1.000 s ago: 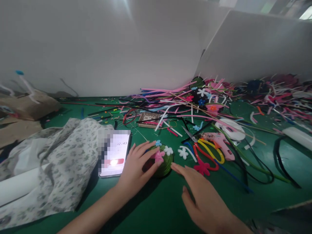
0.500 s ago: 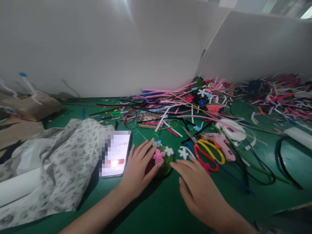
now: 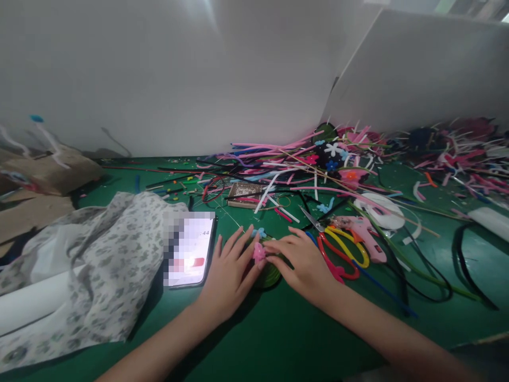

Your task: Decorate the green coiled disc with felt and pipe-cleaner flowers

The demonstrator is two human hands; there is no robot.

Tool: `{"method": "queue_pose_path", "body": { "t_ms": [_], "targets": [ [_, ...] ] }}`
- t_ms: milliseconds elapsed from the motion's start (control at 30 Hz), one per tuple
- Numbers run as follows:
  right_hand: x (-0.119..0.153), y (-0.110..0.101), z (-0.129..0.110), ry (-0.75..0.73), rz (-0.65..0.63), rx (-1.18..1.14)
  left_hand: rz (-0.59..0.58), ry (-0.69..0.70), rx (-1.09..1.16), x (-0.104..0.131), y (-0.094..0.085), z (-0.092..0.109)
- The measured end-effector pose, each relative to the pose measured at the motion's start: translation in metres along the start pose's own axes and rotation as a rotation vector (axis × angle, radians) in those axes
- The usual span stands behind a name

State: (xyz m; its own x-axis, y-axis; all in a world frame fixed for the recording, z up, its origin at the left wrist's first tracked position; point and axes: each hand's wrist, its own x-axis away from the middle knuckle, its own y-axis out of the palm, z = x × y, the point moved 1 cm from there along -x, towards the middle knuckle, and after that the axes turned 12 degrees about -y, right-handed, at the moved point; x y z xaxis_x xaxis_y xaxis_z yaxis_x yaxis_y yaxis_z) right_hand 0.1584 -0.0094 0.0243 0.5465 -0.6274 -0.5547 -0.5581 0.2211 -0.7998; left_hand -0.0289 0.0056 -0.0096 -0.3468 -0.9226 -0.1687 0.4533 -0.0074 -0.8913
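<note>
I have the left hand point(image 3: 226, 270) with its fingers spread, laid over the left side of a green rounded piece point(image 3: 270, 278) on the counter point(image 3: 246, 339), roughly midway between its left and right edges and on the half nearer me; a pink flower point(image 3: 259, 253) sits on top of that piece, between the left forefinger and thumb, with a light-blue flower point(image 3: 260, 232) just beyond it, towards the counter's back edge. My right hand point(image 3: 267, 252) comes in from the other side, its thumb and forefinger drawn together at the pink flower's right side; from here I cannot tell whether they pinch a petal or only touch it.

Left of the left hand, I see a lit phone point(image 3: 194, 252), part of its screen blurred out; a patterned cloth point(image 3: 135, 254) lies beyond it towards the counter's left edge. Beside the right hand, towards the right edge, are scissors point(image 3: 323, 230) with red and yellow handles, a red flower point(image 3: 338, 274) and a pink glue gun point(image 3: 369, 233); a tangle of coloured fuzzy stems point(image 3: 270, 152) runs along the back edge, with a small brown patterned box point(image 3: 244, 194) just in front of it.
</note>
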Motion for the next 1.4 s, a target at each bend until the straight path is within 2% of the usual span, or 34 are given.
{"method": "queue_pose_path", "body": {
  "t_ms": [133, 267, 333, 400, 500, 633, 700, 767, 900, 1033, 1133, 1200, 1300, 1400],
  "targets": [
    [0.022, -0.002, -0.019, -0.021, 0.022, 0.074, -0.003, 0.001, -0.01, 0.0, 0.0, -0.002],
    [0.051, -0.005, -0.046, -0.146, -0.114, 0.078, 0.02, 0.007, 0.003, 0.0, -0.001, -0.002],
    [0.057, -0.014, -0.047, -0.151, -0.115, 0.072, 0.025, 0.011, 0.012, 0.0, -0.001, -0.002],
    [0.057, -0.028, -0.035, -0.083, -0.076, 0.098, 0.009, 0.01, 0.034, 0.0, -0.001, -0.002],
    [0.052, -0.047, 0.001, 0.09, -0.018, 0.216, 0.018, 0.0, 0.152, 0.002, -0.003, -0.004],
    [0.045, -0.05, 0.038, 0.299, -0.009, 0.305, 0.153, -0.029, 0.402, 0.005, -0.009, -0.008],
    [0.043, -0.043, 0.043, 0.295, -0.062, 0.291, 0.214, -0.042, 0.495, 0.007, -0.012, -0.009],
    [0.042, -0.035, 0.04, 0.231, -0.145, 0.291, 0.237, -0.039, 0.554, 0.009, -0.013, -0.009],
    [0.04, -0.027, 0.029, 0.095, -0.27, 0.397, 0.213, -0.012, 0.608, 0.013, -0.013, -0.007],
    [0.034, -0.029, 0.025, 0.041, -0.329, 0.502, 0.216, -0.006, 0.665, 0.015, -0.011, -0.008],
    [0.029, -0.038, 0.029, 0.038, -0.336, 0.51, 0.225, -0.001, 0.712, 0.016, -0.011, -0.01],
    [0.029, -0.051, 0.036, 0.064, -0.291, 0.482, 0.214, 0.009, 0.722, 0.017, -0.012, -0.01],
    [0.04, -0.076, 0.053, 0.195, -0.153, 0.505, 0.188, 0.001, 0.676, 0.018, -0.014, -0.009],
    [0.064, -0.095, 0.07, 0.34, -0.126, 0.618, 0.177, 0.003, 0.575, 0.018, -0.015, -0.007]
  ]
}}
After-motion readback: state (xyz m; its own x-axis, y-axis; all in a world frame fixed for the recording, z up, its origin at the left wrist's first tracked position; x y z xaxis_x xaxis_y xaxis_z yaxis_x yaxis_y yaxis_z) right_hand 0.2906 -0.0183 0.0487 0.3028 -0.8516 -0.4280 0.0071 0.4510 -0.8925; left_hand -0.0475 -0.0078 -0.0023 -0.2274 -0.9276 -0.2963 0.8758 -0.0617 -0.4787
